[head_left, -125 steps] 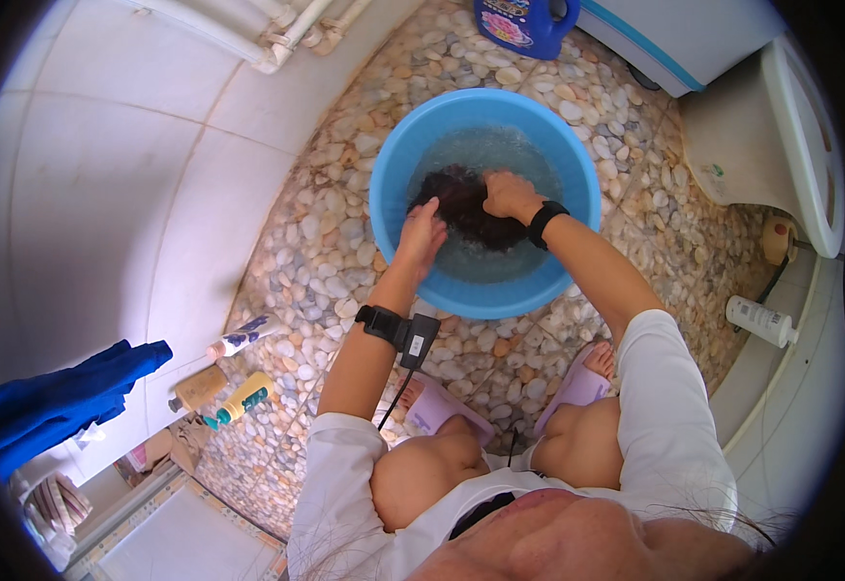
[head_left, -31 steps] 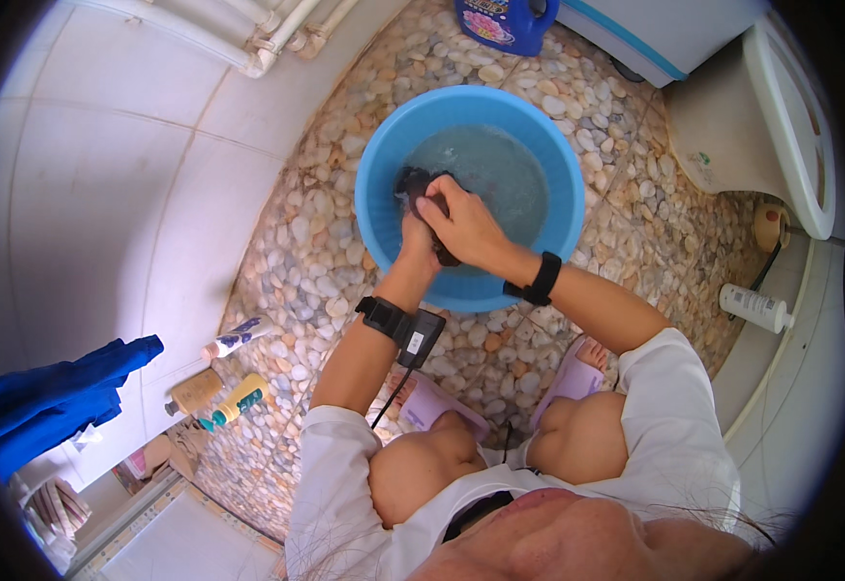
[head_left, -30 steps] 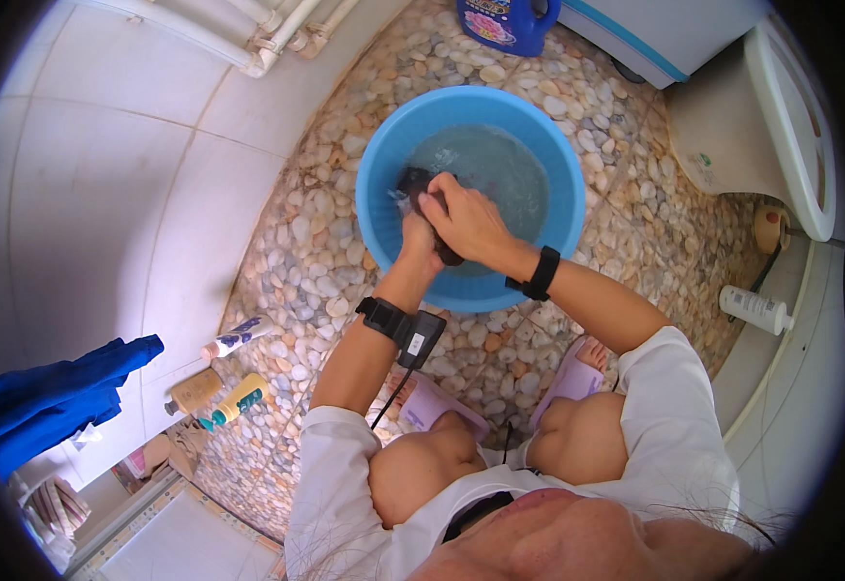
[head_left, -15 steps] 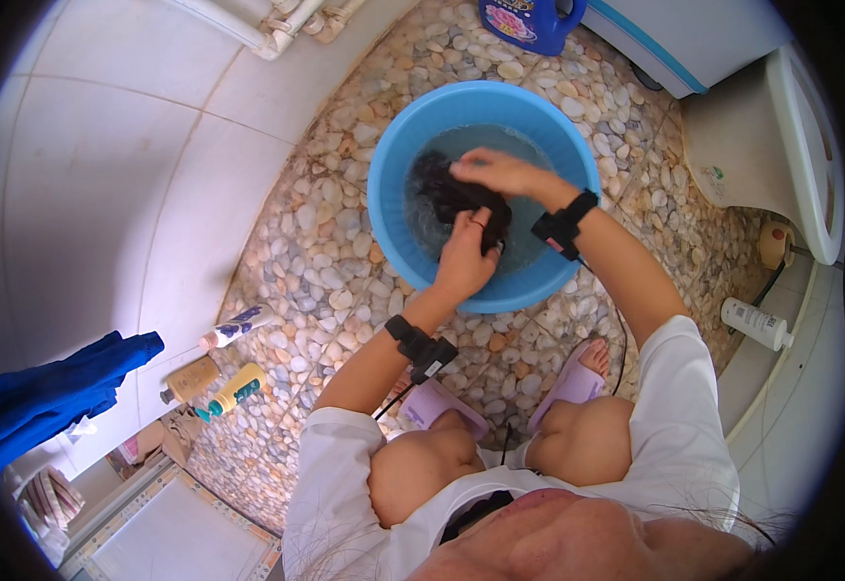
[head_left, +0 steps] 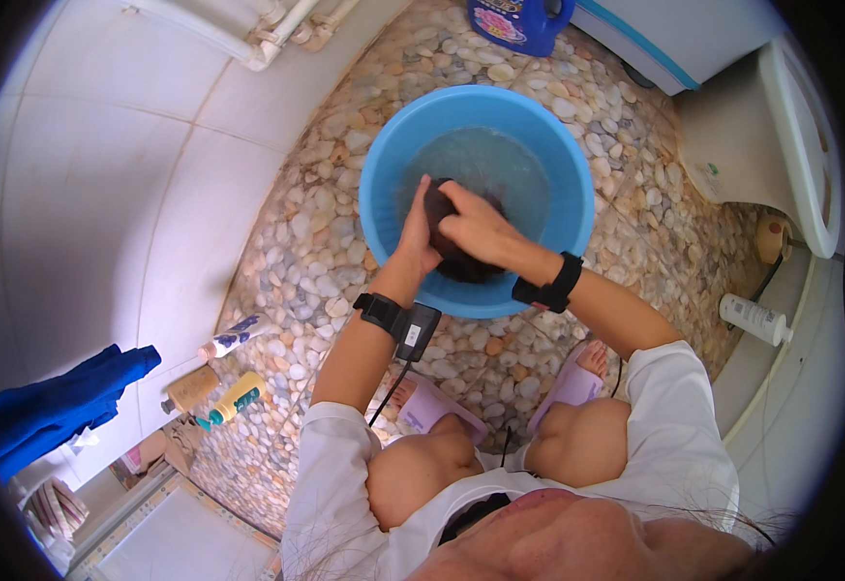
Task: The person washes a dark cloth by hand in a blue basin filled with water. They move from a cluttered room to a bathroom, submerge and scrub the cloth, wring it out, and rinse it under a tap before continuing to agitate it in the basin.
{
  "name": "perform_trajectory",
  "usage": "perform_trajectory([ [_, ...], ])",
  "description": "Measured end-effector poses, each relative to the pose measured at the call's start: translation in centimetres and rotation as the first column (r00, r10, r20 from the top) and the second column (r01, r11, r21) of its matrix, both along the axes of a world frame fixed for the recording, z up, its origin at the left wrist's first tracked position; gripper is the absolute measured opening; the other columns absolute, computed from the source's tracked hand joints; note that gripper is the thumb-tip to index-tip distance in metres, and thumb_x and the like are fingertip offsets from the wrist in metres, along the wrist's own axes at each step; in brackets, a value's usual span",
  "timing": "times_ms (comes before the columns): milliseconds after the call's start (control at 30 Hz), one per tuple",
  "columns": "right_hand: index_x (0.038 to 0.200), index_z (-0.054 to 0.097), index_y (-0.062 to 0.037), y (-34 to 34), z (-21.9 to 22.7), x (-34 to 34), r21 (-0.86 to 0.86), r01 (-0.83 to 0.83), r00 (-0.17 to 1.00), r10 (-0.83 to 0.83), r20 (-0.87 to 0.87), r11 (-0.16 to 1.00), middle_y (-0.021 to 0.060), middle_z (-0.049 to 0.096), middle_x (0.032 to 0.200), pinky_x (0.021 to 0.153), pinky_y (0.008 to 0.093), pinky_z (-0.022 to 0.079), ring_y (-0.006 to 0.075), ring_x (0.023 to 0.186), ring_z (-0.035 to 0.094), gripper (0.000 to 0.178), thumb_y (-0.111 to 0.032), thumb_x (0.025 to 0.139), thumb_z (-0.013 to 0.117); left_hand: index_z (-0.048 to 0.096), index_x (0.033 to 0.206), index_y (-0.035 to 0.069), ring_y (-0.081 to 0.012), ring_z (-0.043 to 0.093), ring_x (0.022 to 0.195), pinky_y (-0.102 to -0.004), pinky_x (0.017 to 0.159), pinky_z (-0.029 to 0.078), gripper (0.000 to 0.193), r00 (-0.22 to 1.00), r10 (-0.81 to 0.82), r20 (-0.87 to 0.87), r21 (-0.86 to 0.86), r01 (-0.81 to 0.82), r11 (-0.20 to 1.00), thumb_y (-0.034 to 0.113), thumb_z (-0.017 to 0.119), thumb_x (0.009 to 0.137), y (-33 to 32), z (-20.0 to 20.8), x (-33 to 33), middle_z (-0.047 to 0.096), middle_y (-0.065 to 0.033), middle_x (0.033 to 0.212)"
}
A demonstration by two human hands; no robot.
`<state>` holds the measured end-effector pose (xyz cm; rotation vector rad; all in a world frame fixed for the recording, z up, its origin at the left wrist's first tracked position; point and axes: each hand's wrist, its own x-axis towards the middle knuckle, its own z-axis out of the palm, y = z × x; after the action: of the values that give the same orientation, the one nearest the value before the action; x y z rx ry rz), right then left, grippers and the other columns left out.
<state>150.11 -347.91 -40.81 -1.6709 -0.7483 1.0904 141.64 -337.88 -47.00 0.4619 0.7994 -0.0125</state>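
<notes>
A dark, wet, cloth-like bundle [head_left: 463, 265] is in the near part of a light blue plastic basin [head_left: 573, 208], partly in cloudy water [head_left: 500, 145]. My left hand [head_left: 417, 234] supports its left side, fingers straight and pointing away from me, with the bundle against the palm. From the right, my right hand [head_left: 481, 229] presses in and grips the bundle with curled fingers. The two hands nearly meet around it and hide its middle. Whether it is a garment or something else cannot be made out.
Pebble-patterned floor surrounds the basin. A blue detergent jug [head_left: 519, 27] stands beyond it, near a white appliance [head_left: 674, 39]. Several bottles, one a yellow bottle [head_left: 239, 395], lie at the left. Blue cloth [head_left: 64, 402] hangs there. A white bottle [head_left: 754, 320] lies right.
Both hands have drawn the bundle nearer and a little left in the basin. My left hand has turned upright along its side; my right hand has come down beside it.
</notes>
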Motion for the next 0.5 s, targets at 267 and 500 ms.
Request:
perform_trajectory([
  [267,0.104,0.050,-0.0007,-0.3,-0.4,-0.8,0.083,0.002,0.914,-0.035,0.404,0.997,0.0267,0.063,0.086,0.071,0.0510,0.045,0.0452,0.081,0.060,0.030,-0.028,0.094,0.047,0.059,0.105,0.009,-0.0200,0.062,0.087,-0.0358,0.071,0.053,0.035,0.987,0.113,-0.118,0.231,-0.084,0.969,0.040,0.045,0.097,-1.2,0.9,1.1,0.062,-0.0067,0.099],
  [500,0.092,0.068,-0.0087,1.0,-4.3,4.5,-0.335,0.036,0.779,0.183,0.600,0.942,0.0214,0.067,0.095,0.081,0.0522,0.049,0.0425,0.090,0.062,0.035,-0.034,0.091,0.044,0.053,0.115,0.002,-0.0147,0.059,0.089,-0.0316,0.073,0.049,0.032,0.981,0.097,-0.168,0.408,-0.021,0.913,0.030,0.045,0.099,-2.4,1.2,0.8,0.060,-0.0051,0.100],
])
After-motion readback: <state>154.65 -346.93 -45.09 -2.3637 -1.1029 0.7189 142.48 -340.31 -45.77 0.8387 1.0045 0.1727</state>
